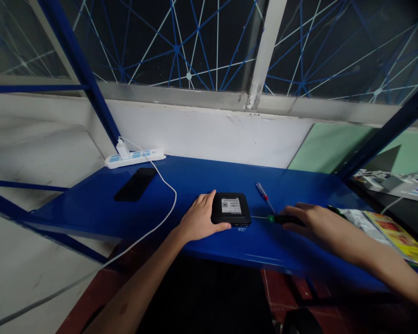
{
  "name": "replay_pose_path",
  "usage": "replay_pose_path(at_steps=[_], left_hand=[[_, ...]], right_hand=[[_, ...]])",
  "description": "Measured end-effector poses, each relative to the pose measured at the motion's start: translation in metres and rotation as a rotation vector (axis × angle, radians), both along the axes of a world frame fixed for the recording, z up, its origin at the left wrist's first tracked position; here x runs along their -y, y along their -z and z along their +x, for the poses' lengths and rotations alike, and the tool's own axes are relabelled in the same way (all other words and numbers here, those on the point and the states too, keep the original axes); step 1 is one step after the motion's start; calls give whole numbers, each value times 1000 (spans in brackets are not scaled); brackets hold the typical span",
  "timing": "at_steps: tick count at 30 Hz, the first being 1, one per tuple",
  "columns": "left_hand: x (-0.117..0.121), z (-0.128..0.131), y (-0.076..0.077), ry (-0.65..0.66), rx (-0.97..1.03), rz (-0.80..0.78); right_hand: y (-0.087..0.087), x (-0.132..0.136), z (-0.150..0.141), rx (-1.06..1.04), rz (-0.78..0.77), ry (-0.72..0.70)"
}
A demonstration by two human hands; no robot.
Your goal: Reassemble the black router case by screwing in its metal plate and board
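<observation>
A flat black electronic box [245, 207] with a white label lies on the blue table. My left hand [200, 218] grips it from the left, thumb along the near edge and fingers at the far left corner. My right hand [310, 222] is closed around the dark handle of a screwdriver [271, 218] with a green collar. Its thin shaft points left, with the tip at or very close to the box's right side; contact is unclear. Behind it lies a second screwdriver [262, 190] with a clear handle and a red band.
On the blue table [202, 178] lies a black phone [135, 184] at left, before a white power strip [135, 157] with a plugged charger. Its white cable [167, 213] crosses the table's left part. Colourful packets [397, 232] lie at right. Blue frame posts flank the table.
</observation>
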State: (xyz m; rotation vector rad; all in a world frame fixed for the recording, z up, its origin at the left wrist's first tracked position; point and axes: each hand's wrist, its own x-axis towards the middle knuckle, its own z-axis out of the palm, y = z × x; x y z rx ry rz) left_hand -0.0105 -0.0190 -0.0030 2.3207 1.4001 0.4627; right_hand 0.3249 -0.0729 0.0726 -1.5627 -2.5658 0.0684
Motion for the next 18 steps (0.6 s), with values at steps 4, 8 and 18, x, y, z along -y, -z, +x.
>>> replay_pose_path(at_steps=[4,8,18], left_hand=[[1,1,-2,-6,-7,-13],[2,1,-4,-5,-8,-29],[0,0,0,3,31,-29]], right_hand=[[-4,1,-4,-10,-21,11],[-5,1,-4,-36,-58,15],[-11,-4,-5,-76,-10,33]])
